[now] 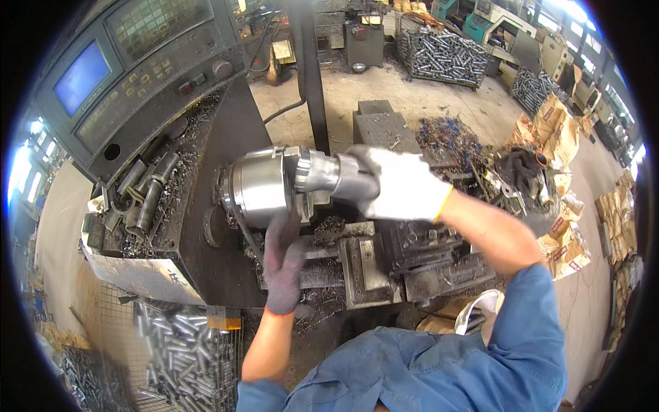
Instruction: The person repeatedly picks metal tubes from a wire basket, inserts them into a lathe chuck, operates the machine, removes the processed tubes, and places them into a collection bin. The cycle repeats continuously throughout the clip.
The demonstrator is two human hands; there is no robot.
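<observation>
A shiny round lathe chuck (pixel 257 187) sticks out from the machine's dark side panel, its jaws facing right. My right hand (pixel 408 184), in a white glove, is closed around a grey metal cylinder (pixel 351 184) in line with the chuck; the glove hides its right end. A ridged, bright metal piece (pixel 316 172) sits between the cylinder and the chuck; I cannot tell if it belongs to either. My left hand (pixel 283 268), in a dark glove, is just below the chuck, its fingers smeared by motion and partly lost against the dark metal.
A control panel (pixel 123 79) with a lit screen rises at upper left. Metal tools (pixel 147 192) and shavings lie on the ledge below it. The tool carriage (pixel 371 271) sits under my right arm. A wire basket of metal tubes (pixel 185 357) stands at lower left.
</observation>
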